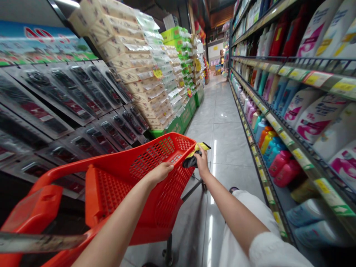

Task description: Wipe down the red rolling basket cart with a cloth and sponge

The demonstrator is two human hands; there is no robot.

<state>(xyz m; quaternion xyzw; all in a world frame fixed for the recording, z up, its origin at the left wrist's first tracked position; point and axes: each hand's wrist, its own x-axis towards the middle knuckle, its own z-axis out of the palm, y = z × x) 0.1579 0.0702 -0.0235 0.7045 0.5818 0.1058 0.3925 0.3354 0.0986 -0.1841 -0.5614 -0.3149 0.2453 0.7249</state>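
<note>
A red plastic shopping cart (161, 200) stands before me, its basket bare where I can see in. My left hand (161, 172) is closed at the near side rim of the cart, fingers curled over it and partly hidden. At the cart's front corner, my right hand (202, 159) pinches a soft yellow-and-black item (190, 160), cloth-like, with a yellow card-like part at its top. Its exact kind is not clear. It hangs against the outside of the basket wall.
On the right, shelves (278, 129) carry shampoo bottles and other toiletries with price tags. Stacked tissue packs (139, 70) rise on the left, behind a rack of packaged dark items (83, 89). A tiled aisle (219, 107) runs ahead between them.
</note>
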